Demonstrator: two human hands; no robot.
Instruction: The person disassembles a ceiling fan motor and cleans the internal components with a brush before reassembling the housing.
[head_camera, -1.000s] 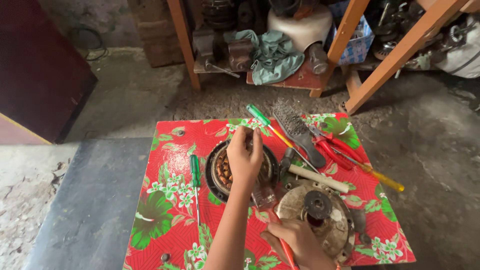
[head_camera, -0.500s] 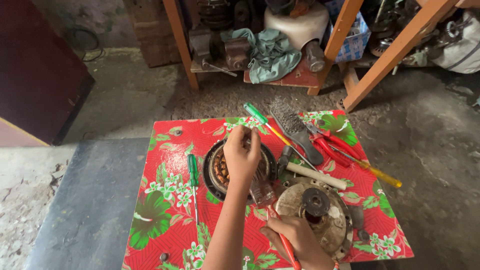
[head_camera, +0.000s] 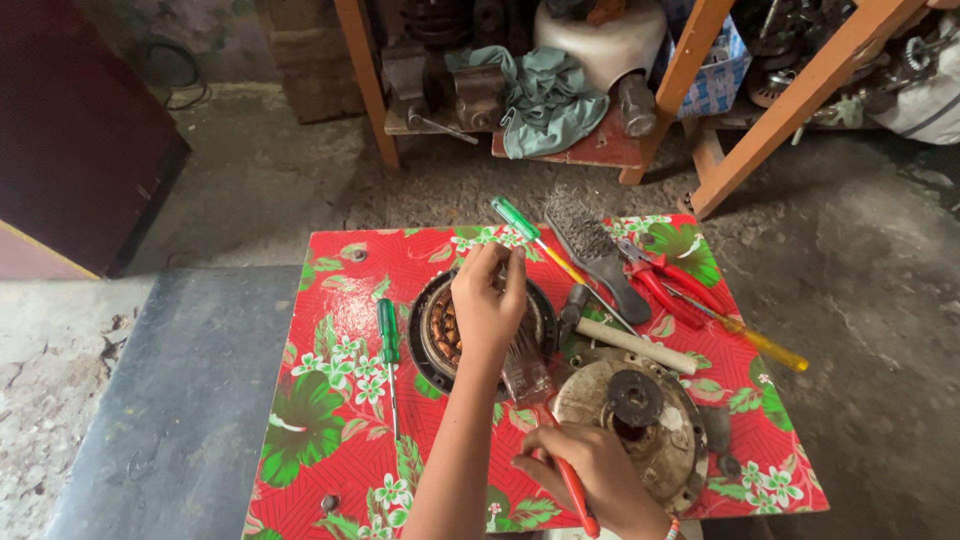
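Observation:
My left hand (head_camera: 487, 305) rests on top of a round motor stator (head_camera: 437, 335) with copper windings, its fingers curled over the far rim. My right hand (head_camera: 585, 475) grips the red handle of a paintbrush (head_camera: 527, 368). The bristles lie against the stator's near right side, just below my left wrist. Both hands are over a small table with a red floral cover (head_camera: 330, 400). A round, dirty motor end cover (head_camera: 640, 420) with a central hub lies next to my right hand.
A green screwdriver (head_camera: 388, 345) lies left of the stator. Behind it are a green and yellow screwdriver (head_camera: 530, 235), a wire brush (head_camera: 595, 250), a hammer (head_camera: 625, 340), red pliers (head_camera: 665, 285) and a yellow-handled screwdriver (head_camera: 750, 335). Wooden shelf legs (head_camera: 365, 80) stand beyond the table.
My left hand stays on the stator and has shifted slightly along its rim. My right hand still holds the brush in about the same place.

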